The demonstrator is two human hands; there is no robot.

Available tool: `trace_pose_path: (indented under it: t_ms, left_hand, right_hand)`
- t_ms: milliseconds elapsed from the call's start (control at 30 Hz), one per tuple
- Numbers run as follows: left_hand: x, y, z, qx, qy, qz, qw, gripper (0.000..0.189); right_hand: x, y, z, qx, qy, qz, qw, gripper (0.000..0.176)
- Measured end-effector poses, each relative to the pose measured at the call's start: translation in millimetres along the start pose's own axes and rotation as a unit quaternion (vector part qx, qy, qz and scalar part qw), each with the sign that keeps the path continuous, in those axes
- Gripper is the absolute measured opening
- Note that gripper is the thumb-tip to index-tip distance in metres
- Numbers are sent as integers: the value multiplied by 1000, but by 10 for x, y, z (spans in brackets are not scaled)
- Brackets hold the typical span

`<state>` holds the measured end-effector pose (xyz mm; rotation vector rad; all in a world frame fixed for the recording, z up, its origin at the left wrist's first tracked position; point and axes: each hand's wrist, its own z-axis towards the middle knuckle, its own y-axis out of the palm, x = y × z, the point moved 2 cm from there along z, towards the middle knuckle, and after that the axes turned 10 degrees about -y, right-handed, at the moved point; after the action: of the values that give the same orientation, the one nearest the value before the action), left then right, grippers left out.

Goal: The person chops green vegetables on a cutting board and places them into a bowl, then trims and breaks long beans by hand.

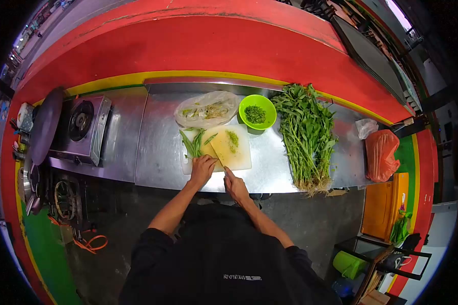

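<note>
On a pale cutting board lie long green leaves at the left and a small heap of chopped greens at the right. My left hand is closed at the lower end of the leaves, its fingertips bent down against the board; its grip is partly hidden. With my right hand I grip the handle of a knife, whose blade points up and left over the board, between the leaves and the chopped heap.
Behind the board are a clear plastic bag of greens and a green bowl holding chopped greens. A large bundle of leafy greens lies right, then a red bag. A gas stove and dark wok are left.
</note>
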<state>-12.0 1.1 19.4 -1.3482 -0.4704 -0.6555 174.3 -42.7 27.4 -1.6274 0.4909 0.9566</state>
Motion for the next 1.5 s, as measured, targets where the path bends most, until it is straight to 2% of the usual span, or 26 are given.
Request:
trace_pose_path:
  t_ms: [167, 500, 633, 1033, 1167, 1233, 1500]
  left_hand:
    - [-22, 51, 5, 16, -7, -7, 1000, 18]
    - [-57, 59, 10, 0, -8, 2, 1000, 17]
    - [-14, 19, -4, 7, -10, -15, 1000, 18]
    - [-39, 26, 21, -15, -19, -1, 1000, 17]
    - [-81, 45, 16, -2, -10, 3, 1000, 17]
    - [-71, 37, 24, 3, -8, 1, 1000, 16]
    - [-25, 4, 48, -1, -6, -14, 1000, 13]
  right_hand:
    - [98, 28, -121, 12, -7, 44, 999, 44]
    - [114, 45, -50, 4, -15, 4, 1000, 46]
    - [118, 34, -119, 26, -22, 49, 998, 47]
    - [99, 18, -63, -3, 10, 1, 1000, 47]
    - [97, 42, -39, 6, -15, 2, 1000, 48]
    - [81, 30, -77, 4, -2, 56, 998, 48]
    - [67, 49, -108, 1, 12, 13, 1000, 47]
